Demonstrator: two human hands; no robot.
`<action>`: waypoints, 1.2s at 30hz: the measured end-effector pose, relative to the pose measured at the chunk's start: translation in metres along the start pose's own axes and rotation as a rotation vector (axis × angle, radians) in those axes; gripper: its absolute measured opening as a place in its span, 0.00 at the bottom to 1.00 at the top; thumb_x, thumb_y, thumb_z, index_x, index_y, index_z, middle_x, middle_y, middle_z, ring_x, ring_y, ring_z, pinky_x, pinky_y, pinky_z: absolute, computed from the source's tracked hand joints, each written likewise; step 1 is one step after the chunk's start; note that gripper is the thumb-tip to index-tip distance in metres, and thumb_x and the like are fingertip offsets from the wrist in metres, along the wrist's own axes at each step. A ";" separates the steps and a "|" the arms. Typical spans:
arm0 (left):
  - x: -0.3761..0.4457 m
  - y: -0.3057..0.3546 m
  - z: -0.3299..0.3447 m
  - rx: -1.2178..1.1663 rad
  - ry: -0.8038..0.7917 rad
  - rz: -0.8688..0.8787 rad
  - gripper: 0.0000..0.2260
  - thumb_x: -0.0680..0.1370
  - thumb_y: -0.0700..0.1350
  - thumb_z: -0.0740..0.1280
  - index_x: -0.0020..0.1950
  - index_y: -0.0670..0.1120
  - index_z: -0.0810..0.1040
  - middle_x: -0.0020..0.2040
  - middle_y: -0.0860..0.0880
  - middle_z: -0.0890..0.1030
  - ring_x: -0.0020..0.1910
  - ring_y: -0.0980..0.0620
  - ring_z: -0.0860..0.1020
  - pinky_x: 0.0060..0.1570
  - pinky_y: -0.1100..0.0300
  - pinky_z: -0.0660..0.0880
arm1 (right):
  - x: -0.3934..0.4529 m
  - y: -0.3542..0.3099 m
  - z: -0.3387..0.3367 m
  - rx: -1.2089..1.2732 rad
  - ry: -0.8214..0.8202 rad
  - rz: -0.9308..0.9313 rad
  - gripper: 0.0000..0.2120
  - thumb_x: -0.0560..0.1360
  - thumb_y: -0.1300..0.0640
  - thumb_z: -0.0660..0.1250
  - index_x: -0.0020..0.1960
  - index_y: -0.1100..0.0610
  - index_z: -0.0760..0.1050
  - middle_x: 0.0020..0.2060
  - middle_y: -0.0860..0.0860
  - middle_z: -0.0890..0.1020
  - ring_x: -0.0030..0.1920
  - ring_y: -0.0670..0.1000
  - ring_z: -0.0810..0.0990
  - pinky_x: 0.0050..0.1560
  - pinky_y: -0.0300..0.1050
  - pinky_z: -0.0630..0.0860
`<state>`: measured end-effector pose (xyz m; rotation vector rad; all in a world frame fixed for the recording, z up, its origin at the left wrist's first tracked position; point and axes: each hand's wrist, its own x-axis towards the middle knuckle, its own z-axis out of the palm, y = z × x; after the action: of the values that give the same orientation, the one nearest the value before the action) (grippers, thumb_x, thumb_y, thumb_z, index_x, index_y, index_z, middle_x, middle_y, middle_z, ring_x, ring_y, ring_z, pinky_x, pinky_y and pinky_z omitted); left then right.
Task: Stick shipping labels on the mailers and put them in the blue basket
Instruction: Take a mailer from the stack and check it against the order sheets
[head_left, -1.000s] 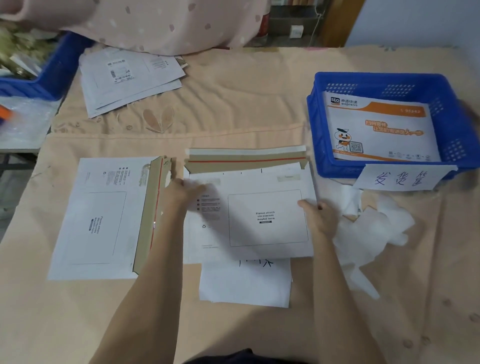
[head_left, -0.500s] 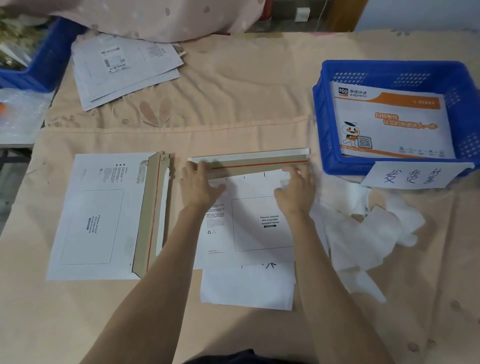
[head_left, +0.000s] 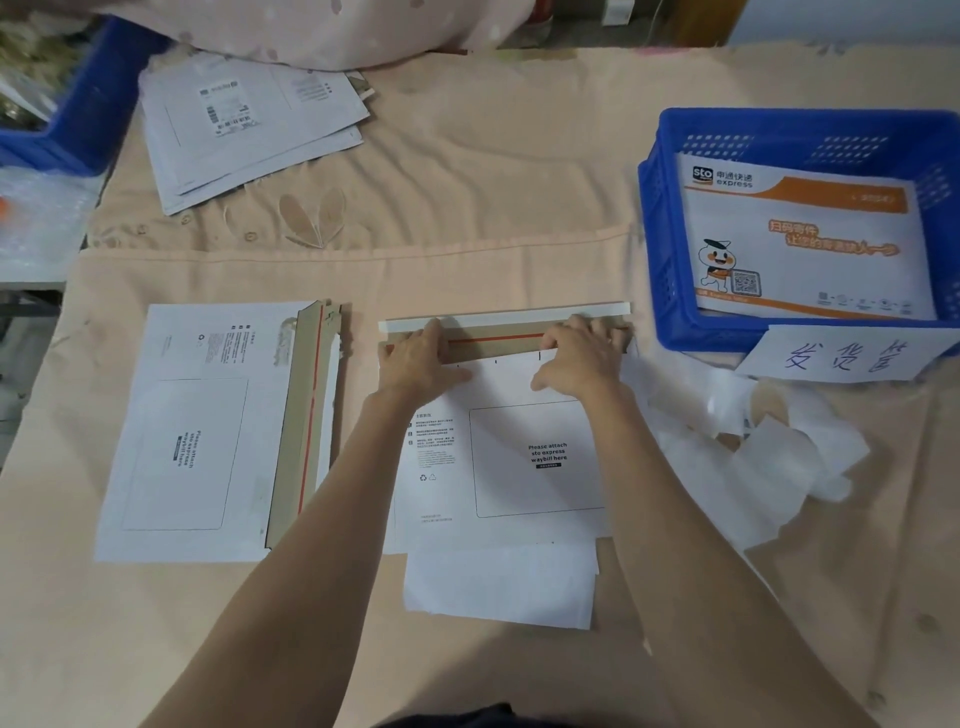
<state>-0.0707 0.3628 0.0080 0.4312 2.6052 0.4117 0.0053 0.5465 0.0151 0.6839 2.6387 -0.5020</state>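
Seemingly crosswise mailer (head_left: 519, 457), flap (head_left: 493, 345) away.

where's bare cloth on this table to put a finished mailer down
Bare cloth runs across the middle, between the labelled stack far left and the blue basket, beyond the hands. The near left corner is bare too. It is crowded right of the centre mailer, where the backing scraps lie.

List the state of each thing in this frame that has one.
Centre mailer: flat, flap open, waybill box bare.
Left mailer: flat, flap open, unlabelled.
Blue basket: holds one printed mailer.
Far stack: top one labelled.
Left hand: pressing the flap.
Right hand: pressing the flap.
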 end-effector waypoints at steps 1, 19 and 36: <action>0.002 -0.001 -0.004 -0.011 -0.046 -0.007 0.15 0.73 0.53 0.70 0.49 0.48 0.68 0.45 0.51 0.78 0.51 0.47 0.73 0.53 0.53 0.59 | -0.002 0.001 -0.002 0.041 -0.012 0.004 0.21 0.64 0.52 0.77 0.55 0.48 0.76 0.54 0.46 0.76 0.59 0.53 0.65 0.61 0.49 0.56; -0.001 -0.004 -0.016 -0.317 -0.196 -0.030 0.20 0.67 0.42 0.74 0.59 0.48 0.79 0.47 0.43 0.83 0.44 0.47 0.80 0.56 0.49 0.76 | -0.005 0.001 -0.018 -0.090 -0.215 0.061 0.20 0.64 0.36 0.73 0.49 0.48 0.81 0.43 0.46 0.85 0.52 0.51 0.79 0.57 0.49 0.64; -0.005 -0.013 -0.012 0.008 -0.099 0.016 0.11 0.75 0.58 0.67 0.52 0.56 0.82 0.38 0.58 0.78 0.47 0.56 0.69 0.52 0.59 0.54 | 0.006 0.012 0.007 -0.038 -0.212 0.113 0.26 0.58 0.33 0.74 0.27 0.53 0.69 0.31 0.48 0.74 0.44 0.55 0.77 0.65 0.57 0.63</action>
<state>-0.0749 0.3466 0.0156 0.4640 2.5097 0.3759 0.0086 0.5554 0.0036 0.7219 2.3913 -0.4638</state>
